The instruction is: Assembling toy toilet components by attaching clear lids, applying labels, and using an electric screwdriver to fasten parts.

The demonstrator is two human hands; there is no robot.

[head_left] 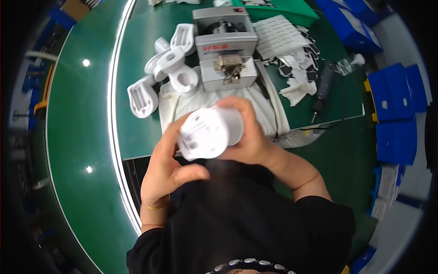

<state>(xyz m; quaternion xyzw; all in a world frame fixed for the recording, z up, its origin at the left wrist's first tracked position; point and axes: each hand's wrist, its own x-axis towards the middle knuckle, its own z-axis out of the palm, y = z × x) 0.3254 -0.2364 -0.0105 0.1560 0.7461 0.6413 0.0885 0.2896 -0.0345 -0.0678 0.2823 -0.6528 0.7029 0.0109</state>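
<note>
Nearer than the grey machine (pixel 226 41), the right hand (pixel 251 135) curls round a white part (pixel 206 134), likely to steady it, and the half-open left hand (pixel 162 166) seems, though blurry, to touch it.

Gap – tabletop (pixel 296 117) between cloth (pixel 265 112) and screwdriver (pixel 324 86) | block ahead – grey machine (pixel 223 49)

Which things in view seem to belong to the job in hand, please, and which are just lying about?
Likely in the job: white part between the left hand and right hand; similar white parts; white cloth; grey machine; dark power tool.

Apparently just lying about: torn white scraps; clear plastic bag; blue bins.
</note>
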